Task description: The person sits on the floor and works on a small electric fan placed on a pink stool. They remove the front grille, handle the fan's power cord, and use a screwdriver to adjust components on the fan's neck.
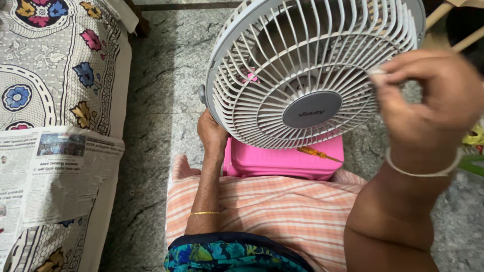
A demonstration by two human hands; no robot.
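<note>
A white fan grille [302, 75] with a grey round centre cap is held up tilted over a pink box [282, 161]. My left hand [212, 133] grips the grille's lower left rim from behind. My right hand [433, 100] is raised at the grille's right edge, its fingertips pinched on the rim where a small white bit shows. A small screwdriver [317, 152] with a yellow handle lies on the pink box. A striped orange cloth [272, 206] covers my lap beneath.
A bed with a flowered cover [65, 65] stands at the left, a newspaper [50, 171] spread on it. The floor [161, 90] is grey stone. Wooden sticks [454, 25] and green and yellow items [474, 146] show at the right edge.
</note>
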